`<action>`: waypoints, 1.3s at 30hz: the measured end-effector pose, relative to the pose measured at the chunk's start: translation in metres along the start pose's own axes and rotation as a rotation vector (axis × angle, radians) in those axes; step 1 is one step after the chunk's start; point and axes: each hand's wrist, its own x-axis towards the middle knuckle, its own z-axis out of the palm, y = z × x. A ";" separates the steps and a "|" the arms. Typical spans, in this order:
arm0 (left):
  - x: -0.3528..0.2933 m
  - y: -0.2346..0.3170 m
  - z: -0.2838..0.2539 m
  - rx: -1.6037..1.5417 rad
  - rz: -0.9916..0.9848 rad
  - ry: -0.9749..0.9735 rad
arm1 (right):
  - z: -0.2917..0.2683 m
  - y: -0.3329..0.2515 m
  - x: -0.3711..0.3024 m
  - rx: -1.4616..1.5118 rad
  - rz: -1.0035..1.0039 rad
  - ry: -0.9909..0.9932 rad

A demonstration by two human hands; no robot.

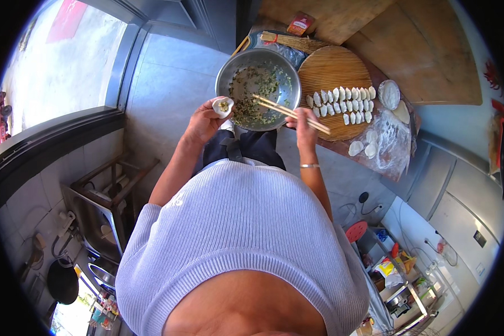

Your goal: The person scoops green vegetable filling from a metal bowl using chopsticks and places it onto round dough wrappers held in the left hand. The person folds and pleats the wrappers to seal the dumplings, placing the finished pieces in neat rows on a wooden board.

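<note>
My left hand (204, 119) cups a round dumpling wrapper (223, 107) with a small heap of filling in its middle, just left of the metal bowl's rim. In my right hand (303, 125) is a pair of chopsticks (274, 107), whose tips reach over the bowl. The large steel bowl (222, 78) holds chopped green filling (257, 84), spread over its bottom and sides. To the right, rows of folded white dumplings (350, 106) lie on a round mat of thin slats (333, 64). Several flat wrappers (356, 148) rest at the table's near edge.
A crumpled clear plastic sheet (389, 140) covers the table's right side, beside a pale round dish (389, 94). A straw brush (294, 42) and a red box (301, 23) sit at the back. Left stands a metal-framed rack (98, 207); a shelf with kitchen goods (397, 274) is lower right.
</note>
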 end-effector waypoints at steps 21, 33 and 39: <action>0.004 0.004 -0.019 0.029 0.028 0.103 | -0.003 0.060 0.021 0.275 0.490 0.052; 0.016 -0.018 0.001 -0.004 -0.146 -0.059 | -0.014 -0.012 -0.015 0.461 0.370 -0.037; 0.011 -0.013 0.024 -0.094 -0.163 -0.129 | -0.006 -0.034 -0.027 0.352 0.170 -0.088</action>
